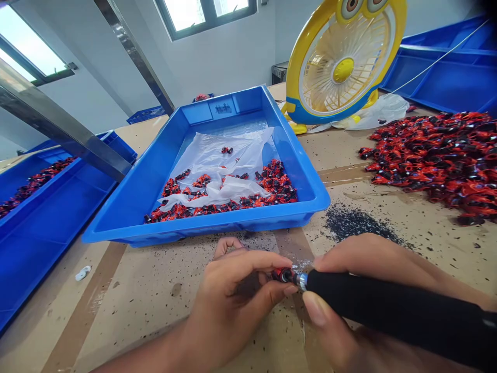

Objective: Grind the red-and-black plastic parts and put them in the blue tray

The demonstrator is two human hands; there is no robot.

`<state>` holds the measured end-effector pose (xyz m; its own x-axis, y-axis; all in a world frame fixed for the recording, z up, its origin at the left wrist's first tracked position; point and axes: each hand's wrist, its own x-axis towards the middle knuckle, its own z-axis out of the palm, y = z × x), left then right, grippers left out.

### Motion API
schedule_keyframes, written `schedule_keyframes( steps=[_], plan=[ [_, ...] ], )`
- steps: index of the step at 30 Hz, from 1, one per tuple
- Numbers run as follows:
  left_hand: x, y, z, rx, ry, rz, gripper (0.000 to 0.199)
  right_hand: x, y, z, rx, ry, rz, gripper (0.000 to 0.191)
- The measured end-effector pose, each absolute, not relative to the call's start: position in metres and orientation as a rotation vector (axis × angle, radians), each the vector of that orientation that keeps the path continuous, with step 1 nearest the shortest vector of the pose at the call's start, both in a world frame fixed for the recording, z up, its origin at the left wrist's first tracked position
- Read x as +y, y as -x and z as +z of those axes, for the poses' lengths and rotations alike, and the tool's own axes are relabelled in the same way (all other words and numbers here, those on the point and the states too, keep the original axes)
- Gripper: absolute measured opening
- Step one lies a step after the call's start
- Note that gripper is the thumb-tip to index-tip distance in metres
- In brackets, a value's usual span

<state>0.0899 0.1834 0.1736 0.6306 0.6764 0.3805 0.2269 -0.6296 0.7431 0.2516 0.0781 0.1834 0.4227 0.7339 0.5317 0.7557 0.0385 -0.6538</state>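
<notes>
My left hand [236, 290] pinches a small red and black part [282, 274] between thumb and fingertips, just in front of the blue tray. Wrapped round a thick black pen-shaped tool [380, 305], my right hand [341, 295] holds it from the right. The tool's silver tip [301, 281] meets the part, or nearly so; the exact contact is too small to tell. The blue tray [205, 226] holds white plastic sheeting [205, 155] and many red and black parts [275, 181], mostly along its near side and right corner.
A large pile of red and black parts [438, 160] lies at the right, near black shavings [357, 223]. Behind stands a yellow fan [344, 70]. Blue bins [70, 191] line the left, beside a metal post [97, 150]. More blue trays [450, 72] sit at the back right.
</notes>
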Motion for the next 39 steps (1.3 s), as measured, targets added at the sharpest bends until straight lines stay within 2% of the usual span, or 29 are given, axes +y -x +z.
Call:
schedule_keyframes(
  steps=[6,11,16,27,29,36,39],
  plan=[
    [0.184,-0.088,0.172,0.712,-2.109,0.842,0.016,0.082,-0.261,0.181,-1.469,1.604,-0.104,0.012],
    [0.184,-0.089,0.173,0.709,-2.107,0.842,0.015,0.08,-0.26,0.18,-1.35,1.597,-0.015,0.006],
    [0.186,-0.087,0.171,0.715,-2.092,0.807,0.017,0.083,-0.276,0.178,-1.49,1.459,-0.027,0.017],
    [0.185,-0.09,0.166,0.586,-2.187,0.955,0.023,0.077,-0.286,0.203,-1.079,1.54,-0.156,0.001],
    [0.185,-0.093,0.168,0.574,-2.216,0.977,0.022,0.077,-0.294,0.203,-1.085,1.556,-0.168,0.004],
    [0.191,-0.108,0.214,0.641,-2.401,0.898,0.012,0.08,-0.32,0.204,-1.187,1.614,-0.169,0.007],
    [0.209,-0.143,0.245,0.624,-2.615,0.911,0.019,0.077,-0.323,0.207,-1.173,1.609,-0.062,0.009]
  ],
)
